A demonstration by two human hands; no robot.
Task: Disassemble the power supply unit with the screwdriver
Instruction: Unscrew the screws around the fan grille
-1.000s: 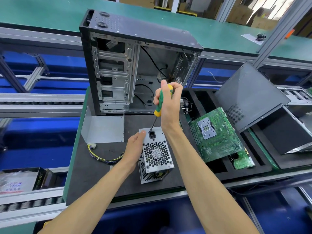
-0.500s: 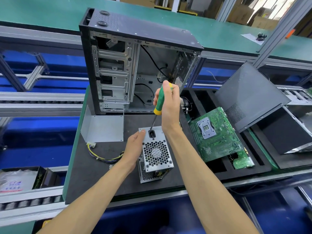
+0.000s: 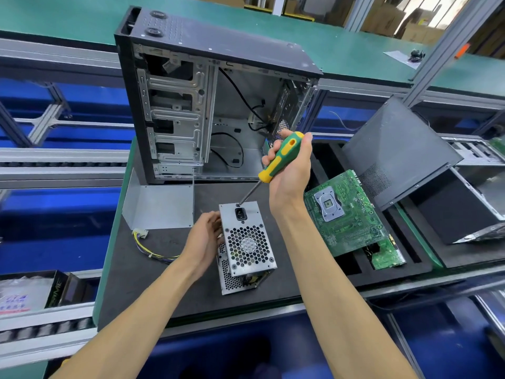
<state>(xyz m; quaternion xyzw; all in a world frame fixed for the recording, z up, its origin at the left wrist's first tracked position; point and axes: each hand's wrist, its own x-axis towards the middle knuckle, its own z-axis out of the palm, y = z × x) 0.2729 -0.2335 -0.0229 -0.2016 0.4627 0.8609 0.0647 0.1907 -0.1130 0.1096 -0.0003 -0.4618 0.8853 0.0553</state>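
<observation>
The silver power supply unit (image 3: 247, 243) stands on end on the dark mat, its fan grille and black power socket facing up. My left hand (image 3: 207, 236) grips its left side. My right hand (image 3: 291, 170) holds a green and yellow screwdriver (image 3: 278, 161), tilted, with the tip resting at the unit's far top edge just above the socket. A yellow and black cable bundle (image 3: 149, 246) trails from the unit to the left.
An open black computer case (image 3: 207, 105) stands behind the unit. A bent grey metal panel (image 3: 159, 207) lies to the left. A green motherboard (image 3: 345, 214) rests in a foam tray on the right, beside a black side panel (image 3: 396, 151).
My right hand has tilted the screwdriver handle over to the right, and its grip has loosened. My left hand slid slightly down the unit's side.
</observation>
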